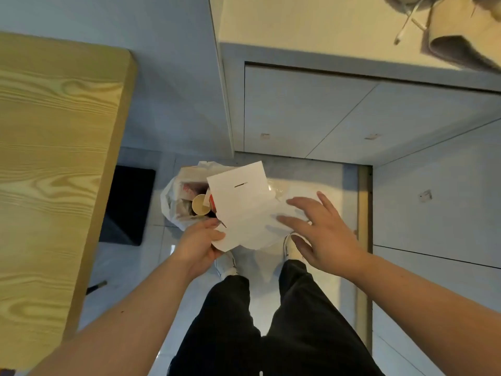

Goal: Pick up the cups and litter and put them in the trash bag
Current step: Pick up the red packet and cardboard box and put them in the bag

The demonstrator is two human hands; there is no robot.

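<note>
A white plastic trash bag (pixel 169 198) stands open on the floor in front of my feet. Inside it lies a tan paper cup (pixel 200 204) among red-and-white wrappers. A bundle of white paper sheets (pixel 241 202) hovers over the bag's mouth. My left hand (pixel 200 244) pinches the lower left corner of the sheets. Spread open, my right hand (pixel 322 230) has its fingers resting on the right side of the paper, not closed around it. The paper hides much of the bag.
A light wooden table (pixel 54 169) runs along the left. A dark mat (pixel 128 204) lies on the floor under its edge. White cabinets (pixel 311 115) stand ahead and to the right, with a beige countertop (pixel 298 20) above. My legs and white shoes are below the bag.
</note>
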